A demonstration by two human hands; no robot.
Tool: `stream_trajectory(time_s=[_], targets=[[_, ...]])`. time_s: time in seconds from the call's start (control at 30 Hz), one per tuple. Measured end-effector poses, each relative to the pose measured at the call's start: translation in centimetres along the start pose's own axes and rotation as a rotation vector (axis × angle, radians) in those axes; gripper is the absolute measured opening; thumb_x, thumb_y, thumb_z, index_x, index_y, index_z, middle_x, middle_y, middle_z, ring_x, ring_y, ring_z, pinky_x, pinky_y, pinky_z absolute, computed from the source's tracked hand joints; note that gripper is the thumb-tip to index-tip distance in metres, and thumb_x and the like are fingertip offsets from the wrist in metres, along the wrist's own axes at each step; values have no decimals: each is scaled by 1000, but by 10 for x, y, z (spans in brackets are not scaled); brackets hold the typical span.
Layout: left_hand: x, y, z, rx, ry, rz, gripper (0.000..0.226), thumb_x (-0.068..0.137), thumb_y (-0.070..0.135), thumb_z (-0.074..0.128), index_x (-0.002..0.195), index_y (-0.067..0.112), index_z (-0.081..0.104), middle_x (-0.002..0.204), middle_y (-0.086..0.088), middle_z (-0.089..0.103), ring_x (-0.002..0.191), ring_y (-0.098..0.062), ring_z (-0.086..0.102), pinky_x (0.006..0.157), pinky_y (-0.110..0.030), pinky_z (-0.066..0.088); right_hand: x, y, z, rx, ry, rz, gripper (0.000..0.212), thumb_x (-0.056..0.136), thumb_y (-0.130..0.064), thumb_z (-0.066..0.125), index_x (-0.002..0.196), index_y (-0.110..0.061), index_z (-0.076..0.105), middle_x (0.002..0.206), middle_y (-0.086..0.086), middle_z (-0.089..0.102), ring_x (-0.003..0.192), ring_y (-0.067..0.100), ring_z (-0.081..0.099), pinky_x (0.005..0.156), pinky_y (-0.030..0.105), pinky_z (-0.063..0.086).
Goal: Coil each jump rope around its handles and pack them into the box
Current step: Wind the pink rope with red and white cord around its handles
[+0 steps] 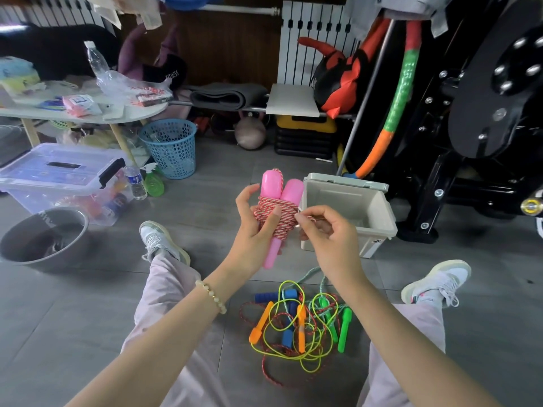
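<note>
**Loose end, loose coil**

Forearms low in frame, legs spread on the floor, and between them a tangle (296,324) of uncoiled ropes with orange, blue and green handles. Above it, held just beside the box (379,227) and not yet in it, the pink rope (282,192): both handles side by side, cord wound round the middle. Left hand (252,218) wrapped about the bundle, thumb pressed on the turns. Right hand (326,227) pinching the free end between thumb and fingertips, close against the coil.

Likely trouble:
- End slipping out of the pinch before being tucked, letting the outer turns spring loose.
- Thumb lifted too soon, with the same result.
- A shallow tuck, leaving the bundle to unwind once dropped in the box.
- Later, tugging one rope out of the tangle and tightening the knots in the rest.

Containers:
- Box: open, lid hinged back, no rope showing inside; near corner hidden behind the right hand.
- Tub (58,165): clear, lid latched, coloured items inside, not identifiable.
- Basket (172,145): blue mesh, contents unclear.
- Bowl (44,239): metal, something dark inside, impossible to name.
</note>
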State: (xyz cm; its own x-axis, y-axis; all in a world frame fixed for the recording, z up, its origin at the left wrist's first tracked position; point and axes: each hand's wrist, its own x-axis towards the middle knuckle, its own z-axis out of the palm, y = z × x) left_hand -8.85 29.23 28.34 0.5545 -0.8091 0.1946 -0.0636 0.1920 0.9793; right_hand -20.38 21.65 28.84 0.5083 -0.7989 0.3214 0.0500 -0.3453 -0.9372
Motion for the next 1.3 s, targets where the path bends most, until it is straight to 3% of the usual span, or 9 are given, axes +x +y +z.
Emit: stream_trajectory(time_s=[0.07, 0.17, 0.27, 0.4, 0.63, 0.9, 1.0, 1.1, 1.3], targets=[[0, 0, -1, 54, -9, 70, 33, 100, 13, 40, 120, 36, 26, 98, -11, 54, 64, -24, 57, 60, -41, 52, 1, 1, 1, 16, 21, 21, 4, 86, -12, 66, 89, -10, 65, 84, 8, 70, 70, 13, 67, 63, 19, 52], [2, -9, -4, 135, -10, 84, 22, 102, 16, 37, 110, 36, 33, 93, -5, 53, 70, -14, 57, 67, -30, 49, 2, 1, 2, 39, 28, 47, 6, 86, -10, 66, 90, -6, 66, 83, 10, 70, 69, 13, 67, 61, 20, 53], [2, -17, -3, 128, -52, -27, 16, 95, 35, 43, 92, 50, 44, 113, -24, 50, 94, -30, 58, 70, -29, 54, 2, -1, 4, 108, 7, 99, 8, 86, -11, 65, 93, -9, 68, 83, 7, 71, 70, 8, 67, 65, 21, 56], [-2, -22, -6, 122, -14, -122, 11, 96, 24, 51, 93, 35, 49, 121, -13, 36, 104, -33, 60, 72, -34, 60, 1, -2, 3, 145, -41, 169, 12, 87, -10, 63, 96, -15, 68, 84, 0, 69, 73, 3, 66, 67, 18, 55], [-2, -18, -19, 165, -76, -84, 16, 89, 18, 63, 85, 34, 61, 116, -7, 45, 99, -33, 64, 74, -41, 60, -1, 1, -2, 123, -15, 174, 6, 82, -10, 68, 86, -15, 68, 79, 3, 70, 67, 7, 66, 62, 17, 53], [-6, -24, -21, 380, -133, 14, 19, 86, 21, 66, 85, 39, 60, 107, 3, 45, 100, -27, 59, 84, -45, 56, 4, 11, -4, -91, -85, 85, 15, 83, -13, 69, 90, -26, 66, 86, -2, 70, 80, 15, 68, 75, 26, 56], [-9, -26, -20, 504, -138, 73, 4, 88, 27, 62, 92, 29, 61, 113, 2, 43, 98, -22, 57, 82, -32, 54, 1, 14, -7, -108, -76, 72, 13, 80, -13, 72, 87, -24, 71, 83, -4, 72, 78, 13, 69, 74, 24, 56], [-10, -30, -20, 654, -90, 116, 15, 91, 29, 59, 99, 17, 63, 120, 1, 44, 93, -17, 55, 71, -11, 43, -5, 20, -5, -156, -103, 1, 14, 81, -7, 70, 92, -14, 74, 90, 2, 70, 83, 4, 65, 74, 14, 51], [-11, -43, -18, 544, -126, 41, 12, 91, 25, 58, 95, 16, 65, 107, 1, 48, 93, -17, 54, 78, -28, 51, -11, 30, -1, -100, -9, 103, 14, 78, -11, 73, 90, -16, 67, 84, 0, 70, 76, 9, 67, 70, 20, 55]])
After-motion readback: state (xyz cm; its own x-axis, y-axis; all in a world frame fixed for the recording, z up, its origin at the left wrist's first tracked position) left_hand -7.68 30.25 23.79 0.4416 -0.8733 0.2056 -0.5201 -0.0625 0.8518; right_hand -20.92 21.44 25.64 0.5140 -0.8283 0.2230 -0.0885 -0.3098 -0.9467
